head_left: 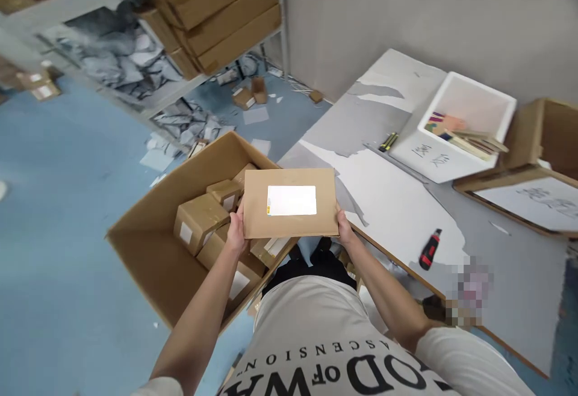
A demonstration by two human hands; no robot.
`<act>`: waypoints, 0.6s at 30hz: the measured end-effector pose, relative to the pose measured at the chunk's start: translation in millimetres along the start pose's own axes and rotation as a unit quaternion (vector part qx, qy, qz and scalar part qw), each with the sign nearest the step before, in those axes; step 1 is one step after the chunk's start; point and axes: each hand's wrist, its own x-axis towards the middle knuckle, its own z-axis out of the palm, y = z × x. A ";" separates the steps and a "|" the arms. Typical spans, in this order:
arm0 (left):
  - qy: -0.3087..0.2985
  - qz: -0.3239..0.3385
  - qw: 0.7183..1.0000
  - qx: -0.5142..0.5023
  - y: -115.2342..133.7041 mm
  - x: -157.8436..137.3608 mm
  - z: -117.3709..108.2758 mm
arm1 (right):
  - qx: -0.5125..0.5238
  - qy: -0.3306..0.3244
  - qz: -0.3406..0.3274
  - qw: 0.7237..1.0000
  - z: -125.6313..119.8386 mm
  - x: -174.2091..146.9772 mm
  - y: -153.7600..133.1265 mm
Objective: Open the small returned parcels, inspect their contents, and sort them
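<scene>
A flat brown cardboard box (pixel 289 227) with a white label (pixel 292 200) on its upper face is held level in front of my body. My left hand (pixel 236 230) grips its left edge, and my right hand (pixel 344 225) is closed on the right edge near the lower corner. Below and to the left stands a large open carton (pixel 149 263) holding several smaller taped boxes (pixel 201 218) with white labels. The held box hides part of that carton's right side.
To the right is a worktable (pixel 406 215) with torn white sheeting, a red-and-black utility knife (pixel 430 250), a white foam bin (pixel 445 158) and an open carton (pixel 519 188). Behind, a metal shelf (pixel 149 104) bears long boxes (pixel 226 14) and grey bags. Small boxes (pixel 246 98) and paper litter the blue floor.
</scene>
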 end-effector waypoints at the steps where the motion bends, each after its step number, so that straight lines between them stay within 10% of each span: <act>1: -0.019 -0.009 1.000 0.003 -2.9 9.4 12.9 | 0.012 0.020 -0.010 1.000 -10.8 -5.5 -3.8; 18: -0.311 -0.131 0.938 0.082 -139.8 87.5 267.4 | 0.068 0.347 -0.119 0.928 -216.5 -129.5 -24.2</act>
